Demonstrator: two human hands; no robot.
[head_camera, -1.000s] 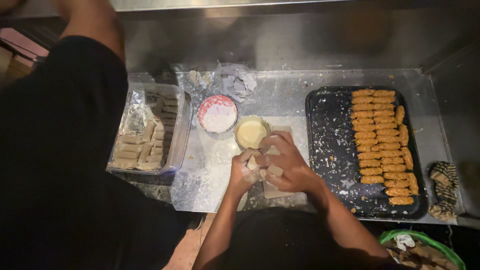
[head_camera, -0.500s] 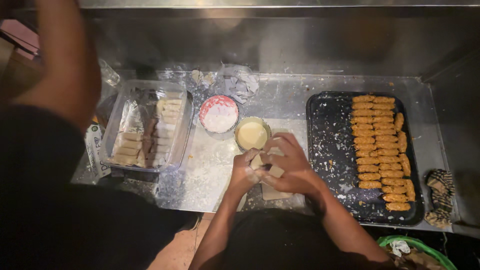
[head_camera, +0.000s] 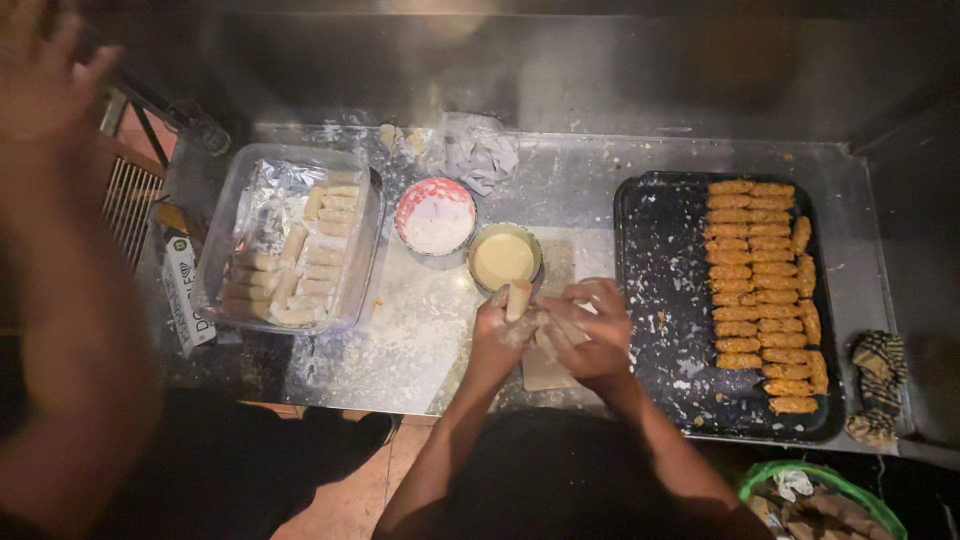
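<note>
Your left hand (head_camera: 497, 335) is closed around a pale rolled pastry (head_camera: 517, 299), held upright just below the bowl of yellow batter (head_camera: 504, 258), while your right hand (head_camera: 592, 330) curls loosely against it; keep the seam pinched. At 3 o'clock sits a dark tray (head_camera: 655, 300) of filled sticks (head_camera: 760, 290); at 9 o'clock, a clear container (head_camera: 290, 240) of finished rolls, beyond it another person's arm (head_camera: 60, 300).

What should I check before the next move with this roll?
1. Left hand holds roll: ok.
2. Right hand on wrapper beside it: ok.
3. Roll sealed: cannot tell.
4. Paste bowl within reach, has paste: ok.
5. Clear tub has space on foil: ok.
6. Other person's arm clear of tub: ok.
</note>
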